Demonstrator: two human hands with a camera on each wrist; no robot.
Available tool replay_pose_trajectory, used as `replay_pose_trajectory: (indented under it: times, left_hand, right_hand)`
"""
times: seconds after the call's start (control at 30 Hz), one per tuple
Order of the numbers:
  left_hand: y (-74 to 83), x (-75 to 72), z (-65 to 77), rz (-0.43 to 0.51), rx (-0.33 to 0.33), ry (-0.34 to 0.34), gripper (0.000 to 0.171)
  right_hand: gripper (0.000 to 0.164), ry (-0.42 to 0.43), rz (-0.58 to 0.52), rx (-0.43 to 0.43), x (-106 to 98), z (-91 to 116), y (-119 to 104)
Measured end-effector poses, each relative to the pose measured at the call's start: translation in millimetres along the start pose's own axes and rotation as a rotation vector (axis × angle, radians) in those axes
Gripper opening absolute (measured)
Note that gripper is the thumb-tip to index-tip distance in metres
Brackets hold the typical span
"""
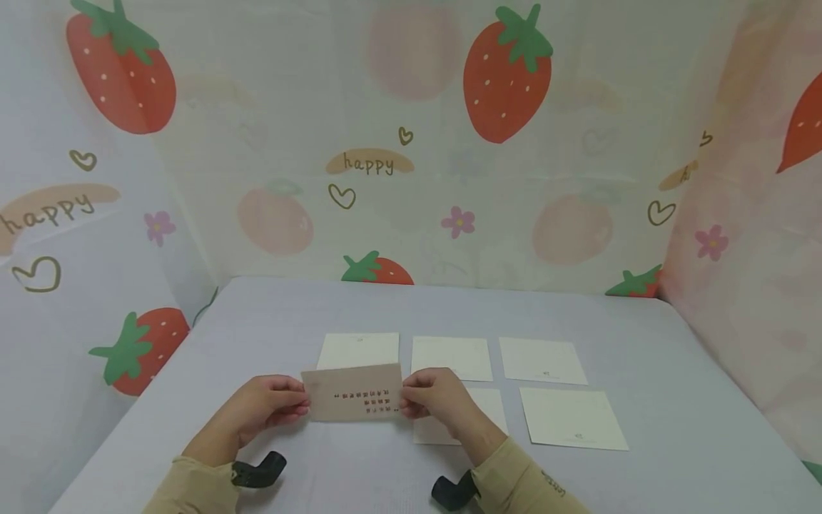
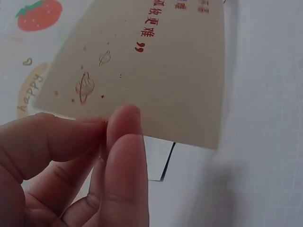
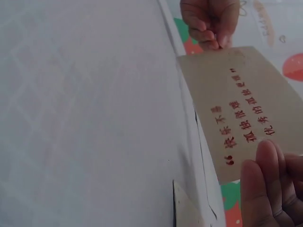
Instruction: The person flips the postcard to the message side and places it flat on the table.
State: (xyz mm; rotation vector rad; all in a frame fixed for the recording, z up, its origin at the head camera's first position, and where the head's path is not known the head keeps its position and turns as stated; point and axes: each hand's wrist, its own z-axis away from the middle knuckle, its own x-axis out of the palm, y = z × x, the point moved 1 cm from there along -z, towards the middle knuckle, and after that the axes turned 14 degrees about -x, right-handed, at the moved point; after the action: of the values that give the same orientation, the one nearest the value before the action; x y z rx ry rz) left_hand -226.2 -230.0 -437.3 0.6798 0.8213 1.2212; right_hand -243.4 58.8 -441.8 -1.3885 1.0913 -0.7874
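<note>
Both hands hold up one beige card (image 1: 352,408) printed with red characters, upside down in the head view. My left hand (image 1: 266,407) pinches one short end between thumb and fingers; close up, that end of the card (image 2: 165,90) carries small planet drawings. At the opposite short end, my right hand (image 1: 443,400) grips the edge, with its fingertips over the printed face of the card (image 3: 227,109). The held card overlaps a pale card (image 1: 359,348) on the table behind it. Beneath the right hand and wrist, another pale card (image 1: 491,410) is partly hidden.
More pale cards lie flat in two rows: one card (image 1: 472,350) in the back middle, one (image 1: 543,359) at back right, one (image 1: 574,417) at front right. A white cloth covers the table (image 1: 674,400). Strawberry-printed curtains (image 1: 424,178) stand around it. Black bent pieces (image 1: 260,471) sit at both cuffs.
</note>
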Motion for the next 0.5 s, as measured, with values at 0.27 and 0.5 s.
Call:
replay_pose_trajectory:
  times: [0.27,0.5]
  left_hand:
    - [0.4,-3.6,2.7,0.005,0.028,-0.073,0.019]
    - [-0.6,-4.4,3.1,-0.008,0.053,-0.09,0.023]
  right_hand:
    - [0.011,-0.02,-0.02,0.013,1.9,0.3,0.7]
    - [0.012,-0.036,-0.072,0.003,0.0,0.4,1.3]
